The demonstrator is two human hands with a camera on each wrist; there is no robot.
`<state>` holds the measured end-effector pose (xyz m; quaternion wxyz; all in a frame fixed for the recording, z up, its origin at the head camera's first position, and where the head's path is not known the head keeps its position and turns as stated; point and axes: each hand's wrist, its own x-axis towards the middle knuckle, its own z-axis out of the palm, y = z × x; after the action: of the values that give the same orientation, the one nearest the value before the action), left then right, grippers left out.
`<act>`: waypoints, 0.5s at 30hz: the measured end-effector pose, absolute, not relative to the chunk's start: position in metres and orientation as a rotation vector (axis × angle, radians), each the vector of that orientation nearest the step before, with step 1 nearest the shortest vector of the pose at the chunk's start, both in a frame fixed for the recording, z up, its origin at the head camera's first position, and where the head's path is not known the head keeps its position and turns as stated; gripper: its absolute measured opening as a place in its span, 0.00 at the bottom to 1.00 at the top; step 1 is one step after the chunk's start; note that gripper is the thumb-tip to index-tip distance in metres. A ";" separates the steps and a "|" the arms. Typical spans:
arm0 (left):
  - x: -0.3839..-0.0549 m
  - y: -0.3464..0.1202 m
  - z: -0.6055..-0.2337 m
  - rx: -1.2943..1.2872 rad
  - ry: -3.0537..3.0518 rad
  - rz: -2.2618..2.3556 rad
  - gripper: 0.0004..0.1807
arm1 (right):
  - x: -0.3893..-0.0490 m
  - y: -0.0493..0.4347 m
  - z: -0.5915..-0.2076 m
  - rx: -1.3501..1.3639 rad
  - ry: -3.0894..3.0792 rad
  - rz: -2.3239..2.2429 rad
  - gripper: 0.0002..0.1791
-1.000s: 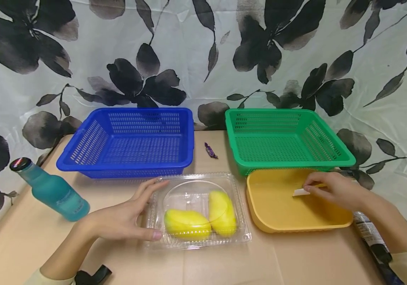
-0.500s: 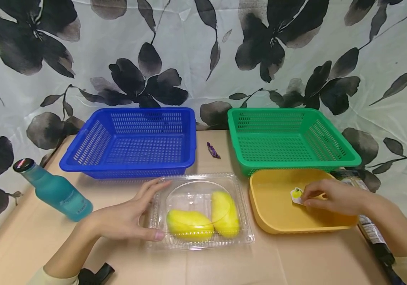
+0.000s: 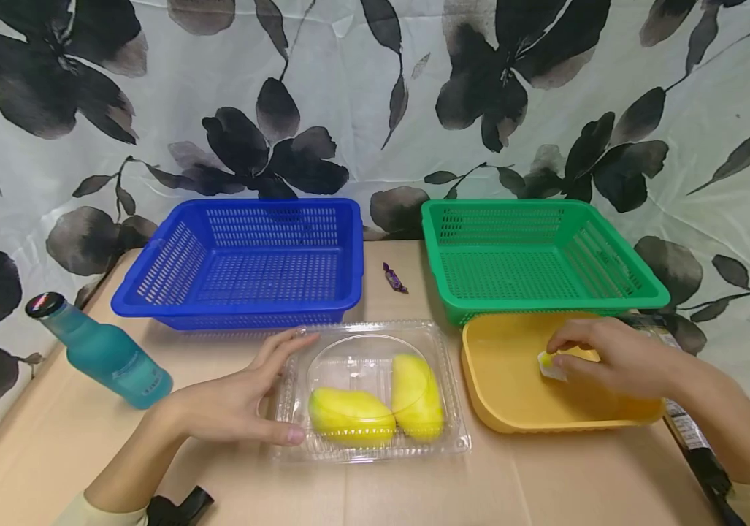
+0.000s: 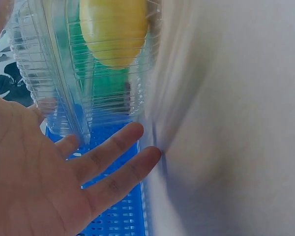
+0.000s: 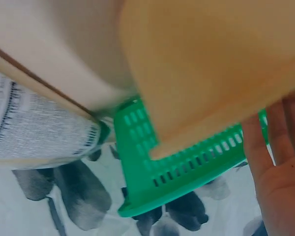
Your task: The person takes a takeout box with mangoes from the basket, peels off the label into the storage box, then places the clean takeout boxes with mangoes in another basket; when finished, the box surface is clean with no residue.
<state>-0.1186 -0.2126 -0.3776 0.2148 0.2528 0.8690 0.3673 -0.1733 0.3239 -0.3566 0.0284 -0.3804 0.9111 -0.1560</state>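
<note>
My left hand [image 3: 236, 402] rests along the left side of a clear hinged plastic container [image 3: 450, 380], thumb near the front corner and fingers spread toward the back one. Inside lie two yellow mangoes [image 3: 351, 418]; the container looks closed. The left wrist view shows those fingers straight beside the clear wall. My right hand [image 3: 624, 358] reaches over a yellow-orange plastic tray [image 3: 513, 409] and pinches a small white paper cutout [image 3: 550, 367] with a yellow-green picture. Its fingers partly cover the cutout. In the right wrist view the tray hides the fingertips.
Behind stand a blue basket [image 3: 236, 320] and a green basket [image 3: 545, 302], with a purple-wrapped candy [image 3: 394, 278] between them. A teal bottle [image 3: 108, 354] lies at the left. Right of the tray, partly under my arm, is a dark object with a printed label [image 3: 686, 424].
The right hand has turned the white cutout, showing its picture side half a second ago; now the fingers cover more of it. My left hand has stayed on the container.
</note>
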 end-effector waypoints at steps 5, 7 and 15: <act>-0.120 -0.209 -0.377 0.720 2.401 1.028 0.61 | -0.173 0.309 -0.345 -1.251 2.853 -0.486 0.08; -0.120 -0.208 -0.378 0.726 2.393 1.034 0.61 | -0.173 0.303 -0.342 -1.269 2.841 -0.479 0.08; -0.119 -0.210 -0.378 0.720 2.406 1.043 0.61 | -0.167 0.275 -0.326 -1.260 2.774 -0.428 0.08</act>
<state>-0.1188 -0.2100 -0.3777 0.2094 0.2588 0.8651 0.3751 -0.1671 0.2747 -0.3256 0.0322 -0.4093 0.9011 -0.1391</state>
